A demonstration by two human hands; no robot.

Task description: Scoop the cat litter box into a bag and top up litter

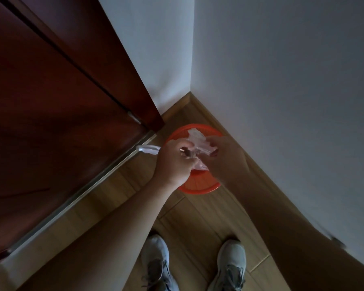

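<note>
Both hands grip a thin clear plastic bag [198, 141] above an orange basket [198, 185] in the wall corner. The left hand [173, 162] pinches one stretched strand (pointing toward the door [51, 101]); the right hand [225, 156] clutches the crumpled bulk.

Both bare forearms are reaching forward and down, converging ahead of the person's body. The left hand [173, 162] is curling its fingers [185, 151] closed around a clear plastic bag [198, 143], knuckles facing up. The right hand [225, 158] is meeting it just beside, pinching the same bag from the other side, wrist bent slightly inward. Two feet in grey shoes [156, 263] are standing apart below.
</note>
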